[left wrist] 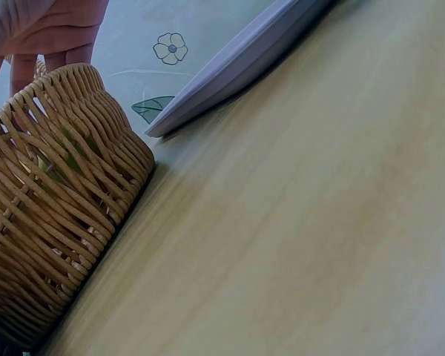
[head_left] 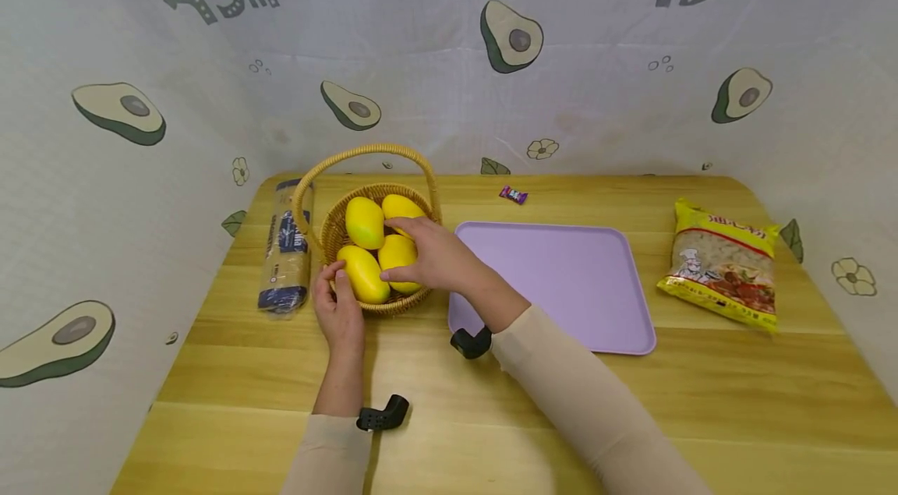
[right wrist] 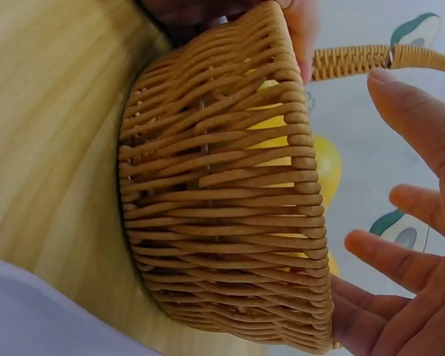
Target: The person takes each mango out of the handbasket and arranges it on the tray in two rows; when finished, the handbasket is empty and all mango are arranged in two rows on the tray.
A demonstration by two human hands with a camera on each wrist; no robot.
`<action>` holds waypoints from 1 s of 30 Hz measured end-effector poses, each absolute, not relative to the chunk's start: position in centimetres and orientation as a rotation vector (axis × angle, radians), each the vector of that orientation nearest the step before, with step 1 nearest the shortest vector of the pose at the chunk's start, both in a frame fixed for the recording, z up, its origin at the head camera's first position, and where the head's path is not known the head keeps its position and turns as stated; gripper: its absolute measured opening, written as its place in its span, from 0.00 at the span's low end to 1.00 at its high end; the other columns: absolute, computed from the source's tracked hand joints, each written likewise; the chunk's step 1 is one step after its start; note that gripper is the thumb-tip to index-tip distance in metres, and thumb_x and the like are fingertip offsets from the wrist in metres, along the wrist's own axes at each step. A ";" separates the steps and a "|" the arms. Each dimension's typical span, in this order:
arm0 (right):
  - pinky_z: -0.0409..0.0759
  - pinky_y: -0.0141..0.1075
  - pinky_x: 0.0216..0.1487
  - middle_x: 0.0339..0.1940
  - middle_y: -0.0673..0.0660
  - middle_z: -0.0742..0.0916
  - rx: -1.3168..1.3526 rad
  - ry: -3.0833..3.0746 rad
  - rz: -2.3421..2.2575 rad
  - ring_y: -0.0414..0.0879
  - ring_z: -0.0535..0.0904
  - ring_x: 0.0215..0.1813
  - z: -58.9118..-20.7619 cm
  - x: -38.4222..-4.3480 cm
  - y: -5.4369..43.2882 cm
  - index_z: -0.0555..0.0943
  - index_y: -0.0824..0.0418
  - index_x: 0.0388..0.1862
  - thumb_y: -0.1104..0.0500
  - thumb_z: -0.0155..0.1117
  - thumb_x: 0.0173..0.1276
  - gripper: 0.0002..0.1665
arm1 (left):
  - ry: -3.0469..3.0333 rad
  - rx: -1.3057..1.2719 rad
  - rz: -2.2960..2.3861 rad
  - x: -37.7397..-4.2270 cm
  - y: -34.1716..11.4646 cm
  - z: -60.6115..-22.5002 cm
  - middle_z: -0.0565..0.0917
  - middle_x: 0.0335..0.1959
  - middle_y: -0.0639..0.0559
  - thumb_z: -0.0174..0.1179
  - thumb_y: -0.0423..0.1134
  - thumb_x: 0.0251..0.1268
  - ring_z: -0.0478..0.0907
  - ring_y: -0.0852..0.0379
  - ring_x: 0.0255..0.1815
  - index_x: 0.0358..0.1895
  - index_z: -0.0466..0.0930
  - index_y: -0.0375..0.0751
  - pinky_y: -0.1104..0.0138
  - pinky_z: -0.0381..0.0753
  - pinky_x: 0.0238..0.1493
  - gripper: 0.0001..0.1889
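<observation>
A wicker basket (head_left: 388,308) with a tall arched handle stands at the left of the table and holds several yellow mangoes (head_left: 362,274). My left hand (head_left: 339,312) grips the basket's near left rim, its fingertips beside the front left mango. In the right wrist view part of that hand wraps over the rim at the top. My right hand (head_left: 438,253) hovers over the right side of the basket with thumb and fingers spread apart. In the head view it overlaps the right-hand mango (head_left: 397,253); the right wrist view shows the fingers (right wrist: 400,259) loose by the rim.
A lilac tray (head_left: 561,284) lies right of the basket, under the right forearm in the head view. A wrapped roll (head_left: 284,253) is left of the basket. A small purple candy (head_left: 514,195) lies behind the tray, and a yellow food bag (head_left: 722,265) far right.
</observation>
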State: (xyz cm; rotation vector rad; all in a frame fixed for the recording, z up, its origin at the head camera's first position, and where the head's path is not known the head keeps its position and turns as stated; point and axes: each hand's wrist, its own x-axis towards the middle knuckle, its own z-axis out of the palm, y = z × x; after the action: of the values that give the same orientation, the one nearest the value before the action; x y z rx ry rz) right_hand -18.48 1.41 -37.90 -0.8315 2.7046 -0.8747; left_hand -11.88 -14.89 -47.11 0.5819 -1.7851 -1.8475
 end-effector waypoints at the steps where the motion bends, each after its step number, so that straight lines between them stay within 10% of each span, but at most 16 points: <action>1: 0.69 0.49 0.77 0.75 0.57 0.76 -0.846 2.702 -0.848 0.53 0.70 0.77 -37.9 -18.7 1.4 0.68 0.54 0.78 0.38 0.77 0.59 0.52 | -1.787 0.582 -1.845 -11.9 -14.9 -47.1 0.71 0.72 0.41 0.49 0.37 0.79 0.54 0.47 0.83 0.56 0.77 0.32 0.54 0.51 0.84 0.14; 30: 0.69 0.46 0.78 0.78 0.57 0.73 -0.848 2.619 -0.590 0.52 0.70 0.77 -39.0 -20.3 -0.2 0.61 0.54 0.82 0.43 0.79 0.59 0.57 | -1.792 0.558 -1.837 -11.9 -14.9 -47.3 0.71 0.70 0.39 0.50 0.36 0.79 0.55 0.45 0.83 0.55 0.78 0.31 0.53 0.53 0.84 0.13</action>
State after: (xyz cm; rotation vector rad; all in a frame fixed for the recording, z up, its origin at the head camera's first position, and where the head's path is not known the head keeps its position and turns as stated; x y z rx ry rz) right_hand -20.34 -0.19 -39.00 -0.8482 2.6187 -0.5900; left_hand -11.90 -14.93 -47.30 0.5576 -1.7916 -1.8367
